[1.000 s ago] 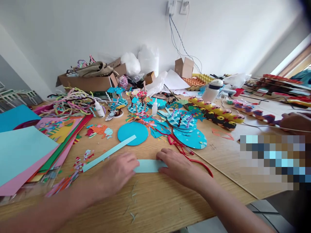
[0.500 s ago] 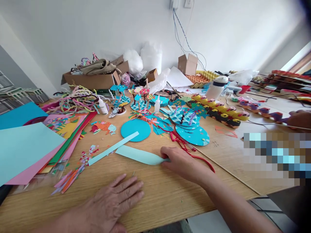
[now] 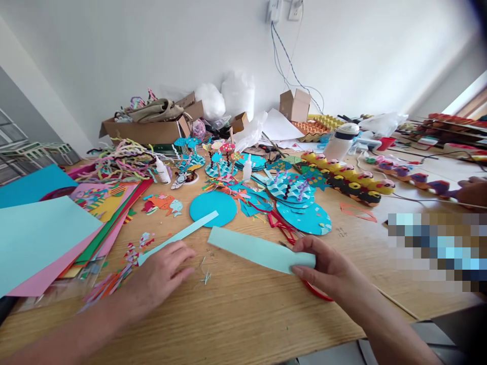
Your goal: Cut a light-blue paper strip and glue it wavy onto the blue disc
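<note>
My right hand pinches the right end of a wide light-blue paper strip between thumb and fingers. The strip's left end reaches toward the middle of the table, close to a round blue disc. A narrower light-blue paper strip lies slanting, its upper end on that disc. Over its lower end is my left hand, fingers slightly bent and apart from the thumb, with nothing seen in them. Small paper slivers lie to the right of my left hand. A red curved piece shows partly beneath my right hand.
Coloured paper sheets are stacked at left, with paper scraps beside them. Behind the disc stand glue bottles and decorated blue discs. Painted egg-carton strips and a thin stick lie at right.
My right hand has moved right, drawing the wide strip with it. My left hand has lifted from flat on the table and moved up-left toward the narrow strip. Slivers now show there.
</note>
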A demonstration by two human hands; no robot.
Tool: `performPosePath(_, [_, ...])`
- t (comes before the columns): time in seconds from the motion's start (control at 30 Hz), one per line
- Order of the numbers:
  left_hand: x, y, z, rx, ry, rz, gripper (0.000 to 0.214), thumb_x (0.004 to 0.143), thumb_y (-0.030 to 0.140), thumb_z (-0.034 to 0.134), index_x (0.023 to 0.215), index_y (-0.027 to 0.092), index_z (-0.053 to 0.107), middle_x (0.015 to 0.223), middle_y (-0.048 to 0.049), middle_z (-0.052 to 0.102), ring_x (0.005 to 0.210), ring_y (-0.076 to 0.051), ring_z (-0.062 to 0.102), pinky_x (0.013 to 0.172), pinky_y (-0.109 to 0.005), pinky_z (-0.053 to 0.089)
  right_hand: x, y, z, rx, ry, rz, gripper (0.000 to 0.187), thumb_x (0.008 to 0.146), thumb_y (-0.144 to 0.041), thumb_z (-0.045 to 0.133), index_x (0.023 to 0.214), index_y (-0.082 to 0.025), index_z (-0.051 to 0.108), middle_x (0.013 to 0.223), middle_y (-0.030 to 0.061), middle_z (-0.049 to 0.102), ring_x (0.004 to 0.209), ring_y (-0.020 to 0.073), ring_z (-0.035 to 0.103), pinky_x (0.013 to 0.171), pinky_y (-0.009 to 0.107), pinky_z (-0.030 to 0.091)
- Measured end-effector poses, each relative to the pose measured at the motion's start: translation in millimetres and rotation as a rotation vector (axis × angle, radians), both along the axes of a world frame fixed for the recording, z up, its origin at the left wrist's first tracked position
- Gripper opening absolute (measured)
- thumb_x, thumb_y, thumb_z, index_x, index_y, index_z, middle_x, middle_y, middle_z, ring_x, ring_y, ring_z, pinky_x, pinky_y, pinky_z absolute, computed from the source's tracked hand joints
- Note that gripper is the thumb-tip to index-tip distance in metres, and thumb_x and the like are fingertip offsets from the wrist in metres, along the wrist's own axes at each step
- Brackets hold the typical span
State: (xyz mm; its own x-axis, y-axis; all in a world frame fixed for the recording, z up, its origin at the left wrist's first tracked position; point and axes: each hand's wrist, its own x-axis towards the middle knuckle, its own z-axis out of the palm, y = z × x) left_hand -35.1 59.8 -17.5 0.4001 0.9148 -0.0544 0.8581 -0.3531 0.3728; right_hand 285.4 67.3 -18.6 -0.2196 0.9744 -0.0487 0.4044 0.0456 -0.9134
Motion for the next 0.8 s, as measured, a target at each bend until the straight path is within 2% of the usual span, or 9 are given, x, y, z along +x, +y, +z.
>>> performPosePath(0.1, [11.5,-0.5,-0.9,-0.076,0.048,0.021,0.029,0.074,0.04,0.056,0.097,0.023,0.056,0.103,-0.0045,0.058,0.098,-0.024,0.052,0.085,-0.037,0.041,5.8,-8.0,-8.2,-0.021,-0.079,-0.058,0.027,0.07,-0.037,0.055,0.09,-0.021,0.047,0.062,-0.0044,0.045,0.053,0.0122,0.044,0.045,0.022,0.034])
performPosePath(0.2, [23.6,-0.3,-5.4,-0.072,0.094,0.021,0.029,0.069,0.036,0.06,0.093,0.021,0.055,0.099,-0.0059,0.057,0.096,-0.026,0.051,0.084,-0.039,0.04,11.7,-16.3,-14.0,0.016,-0.134,-0.167,0.026,0.072,-0.038,0.054,0.092,-0.022,0.047,0.06,-0.0046,0.045,0.052,0.0133,0.045,0.046,0.024,0.035])
performPosePath(0.33, [30.6,2.6,-6.6,-0.08,0.113,0.006,0.021,0.07,0.029,0.055,0.088,0.02,0.053,0.097,-0.0068,0.055,0.092,-0.025,0.051,0.08,-0.039,0.041,17.7,-23.7,-21.5,0.039,-0.128,-0.266,0.027,0.076,-0.04,0.049,0.095,-0.022,0.045,0.06,-0.0029,0.05,0.052,0.0143,0.047,0.046,0.025,0.036])
performPosePath(0.53, [34.6,4.1,4.4,-0.119,0.1,-0.019,0.007,0.07,0.018,0.047,0.075,0.022,0.049,0.084,-0.0029,0.055,0.079,-0.022,0.053,0.071,-0.034,0.04,11.5,-29.2,-19.5,0.064,-0.396,-0.263,0.031,0.071,-0.039,0.048,0.097,-0.022,0.051,0.063,-0.0003,0.056,0.05,0.0157,0.048,0.047,0.026,0.036])
performPosePath(0.7, [36.5,2.7,7.9,-0.086,0.041,-0.055,0.018,0.072,0.008,0.037,0.069,0.023,0.047,0.076,0.0,0.053,0.07,-0.019,0.053,0.064,-0.029,0.038,8.4,-30.5,-17.0,0.057,-0.435,-0.266,0.032,0.072,-0.041,0.045,0.097,-0.022,0.051,0.062,0.0004,0.057,0.05,0.0169,0.05,0.048,0.027,0.038])
performPosePath(0.8, [35.5,2.0,4.9,-0.073,0.026,-0.038,0.021,0.074,0.008,0.035,0.068,0.023,0.049,0.074,0.0004,0.053,0.07,-0.019,0.053,0.065,-0.029,0.038,8.6,-30.4,-19.0,0.023,-0.437,-0.244,0.034,0.073,-0.042,0.043,0.099,-0.022,0.051,0.069,0.0023,0.061,0.055,0.0181,0.054,0.051,0.028,0.041])
